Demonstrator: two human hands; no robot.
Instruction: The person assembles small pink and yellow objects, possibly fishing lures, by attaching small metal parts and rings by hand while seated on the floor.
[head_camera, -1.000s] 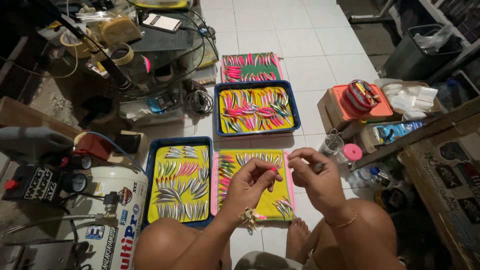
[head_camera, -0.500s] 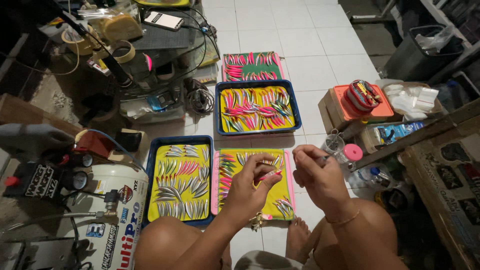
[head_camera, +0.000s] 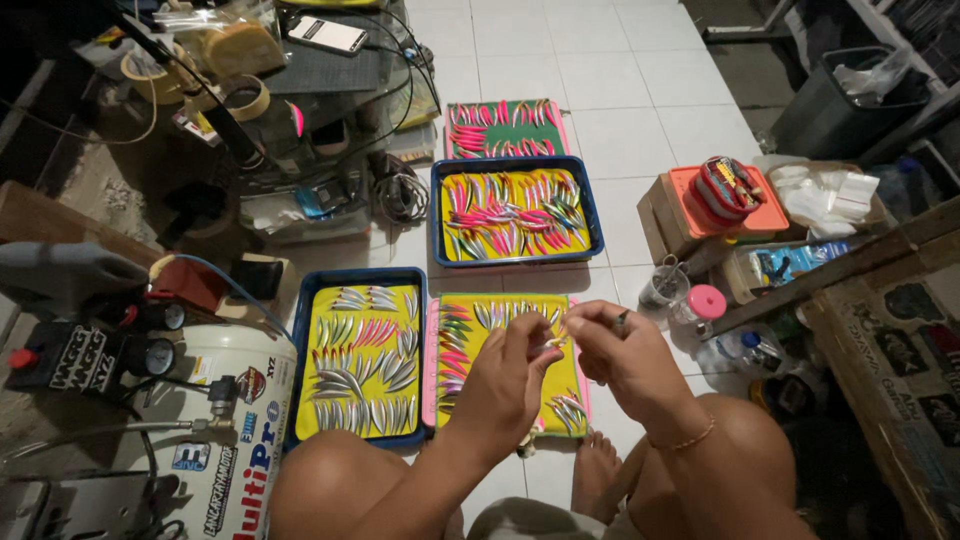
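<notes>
Both hands are raised together over the pink-rimmed tray (head_camera: 432, 350) on the floor. A small silvery lure (head_camera: 551, 343) is pinched between the fingertips of the left hand (head_camera: 503, 385), wrist bent inward. The right hand (head_camera: 625, 360) is curled narrow around a thin dark tool (head_camera: 622, 321), touching the lure's end.

I'm looking at a white tiled floor (head_camera: 640, 70). On it sit four trays: a pink-rimmed tray (head_camera: 433, 360) at six o'clock, a blue tray (head_camera: 300, 330) just beside it at nine, another blue tray (head_camera: 590, 215) at twelve, a red-rimmed tray (head_camera: 505, 128) beyond. White compressor tank (head_camera: 230, 440) at eight.
</notes>
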